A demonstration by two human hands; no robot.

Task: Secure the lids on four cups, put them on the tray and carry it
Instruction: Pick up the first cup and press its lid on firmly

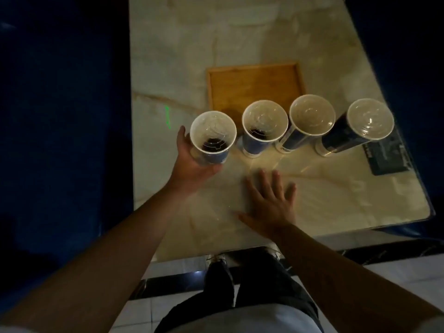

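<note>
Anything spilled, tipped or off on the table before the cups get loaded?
Nothing stands out. All four cups stand upright in a row with clear lids on, no liquid visible on the table. The left hand holds the leftmost cup; the wooden tray behind holds nothing yet.

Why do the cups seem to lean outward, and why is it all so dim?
Head view: the wide-angle lens splays the cups, most strongly the far-right cup; room light is low, the surroundings nearly black; clear lids carry faint glare; the table and tray look soft and grainy.
</note>
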